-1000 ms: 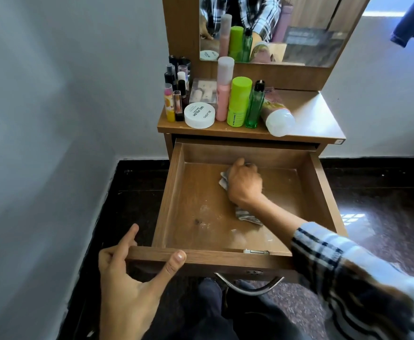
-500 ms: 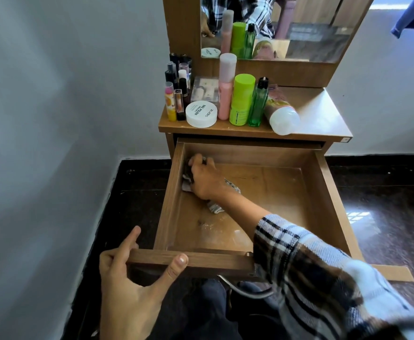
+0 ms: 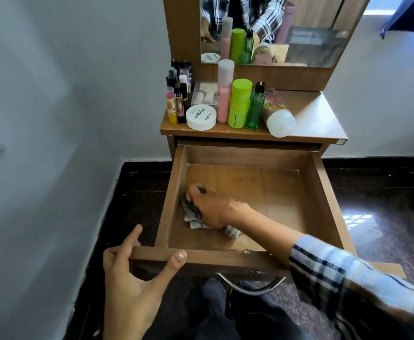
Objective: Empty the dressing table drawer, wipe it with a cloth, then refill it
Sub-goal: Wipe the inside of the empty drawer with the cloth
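Note:
The wooden drawer [image 3: 323, 197] is pulled fully out of the dressing table, and nothing but the cloth lies inside. My right hand [image 3: 215, 209] presses a grey striped cloth [image 3: 193, 218] onto the drawer floor against the left wall, fingers closed on it. My left hand [image 3: 132, 278] grips the drawer's front left corner, thumb over the top edge. On the table top stand the cosmetics: a white round jar [image 3: 201, 117], a pink bottle [image 3: 224, 94], a lime green bottle [image 3: 239, 104], a green glass bottle [image 3: 256, 106], a lying white-capped bottle [image 3: 278, 116] and several small tubes [image 3: 176, 101].
A mirror [image 3: 299, 33] rises behind the table top. A white wall stands close on the left. Dark glossy floor [image 3: 385, 217] lies to the right. A metal handle [image 3: 250, 287] hangs below the drawer front, above my knees. The table top's right part [image 3: 316, 116] is bare.
My right hand slid the cloth from the drawer's middle back to the far left corner, then toward me along the left wall. My left hand stayed on the front corner.

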`<state>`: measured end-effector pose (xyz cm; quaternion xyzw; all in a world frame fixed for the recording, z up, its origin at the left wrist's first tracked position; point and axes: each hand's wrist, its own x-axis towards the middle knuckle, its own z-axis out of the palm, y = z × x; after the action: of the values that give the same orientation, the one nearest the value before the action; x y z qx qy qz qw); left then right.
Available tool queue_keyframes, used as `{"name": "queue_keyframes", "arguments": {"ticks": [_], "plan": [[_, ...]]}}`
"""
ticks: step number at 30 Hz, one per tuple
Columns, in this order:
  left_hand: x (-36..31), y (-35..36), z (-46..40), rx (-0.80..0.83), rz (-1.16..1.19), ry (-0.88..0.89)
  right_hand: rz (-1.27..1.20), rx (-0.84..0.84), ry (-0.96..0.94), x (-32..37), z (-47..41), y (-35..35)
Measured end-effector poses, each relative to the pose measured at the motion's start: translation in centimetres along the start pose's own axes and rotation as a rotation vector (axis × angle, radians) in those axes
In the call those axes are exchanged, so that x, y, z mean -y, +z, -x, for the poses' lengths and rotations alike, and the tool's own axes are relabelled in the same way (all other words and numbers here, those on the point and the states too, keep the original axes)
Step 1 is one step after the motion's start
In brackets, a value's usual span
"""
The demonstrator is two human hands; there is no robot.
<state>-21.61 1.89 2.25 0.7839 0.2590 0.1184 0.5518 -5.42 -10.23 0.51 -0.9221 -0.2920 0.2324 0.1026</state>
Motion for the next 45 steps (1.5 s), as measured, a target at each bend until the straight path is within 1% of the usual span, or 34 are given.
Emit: {"name": "queue_keyframes", "arguments": {"ticks": [3,6,10,13,17,21,24,26,29,31,37,41,45], "plan": [[-0.1,0.0,-0.1,0.001,-0.01,0.003,0.062,-0.07,0.026,0.0,-1.1,-0.4],[-0.3,0.0,0.1,-0.004,-0.036,-0.003,0.107,-0.133,0.1,-0.2,-2.9,-0.4],[-0.4,0.2,0.2,-0.021,-0.058,0.001,0.072,-0.233,0.196,0.0,-4.5,-1.3],[-0.3,0.1,0.0,-0.011,-0.053,0.001,0.148,-0.303,0.234,0.3,-4.8,-1.5],[-0.3,0.1,0.2,0.0,-0.045,-0.005,0.258,-0.274,0.328,0.7,-5.7,-0.9],[-0.3,0.1,0.1,0.005,-0.046,-0.01,0.206,-0.275,0.53,-1.1,-4.2,-1.0],[-0.4,0.0,0.1,0.01,-0.049,-0.006,0.162,-0.26,0.63,-3.4,-2.5,-1.2],[-0.6,-0.1,0.3,0.019,-0.045,-0.007,0.124,-0.253,0.67,-4.5,-1.5,-1.4],[-0.8,-0.1,0.4,0.016,-0.032,-0.009,0.034,-0.329,0.707,-6.1,0.1,-1.8],[-0.8,0.0,0.5,0.011,-0.036,-0.013,0.025,-0.355,0.735,-7.3,1.2,-1.9],[-0.7,0.0,0.5,0.002,-0.046,-0.026,-0.013,-0.314,0.898,-10.8,3.9,-2.3],[-0.5,-0.1,0.4,0.009,-0.037,-0.023,-0.114,-0.344,0.93,-11.0,3.5,-2.4],[-0.1,-0.2,0.3,0.019,-0.017,-0.001,-0.273,-0.382,0.965,-9.0,1.4,-2.6]]}}
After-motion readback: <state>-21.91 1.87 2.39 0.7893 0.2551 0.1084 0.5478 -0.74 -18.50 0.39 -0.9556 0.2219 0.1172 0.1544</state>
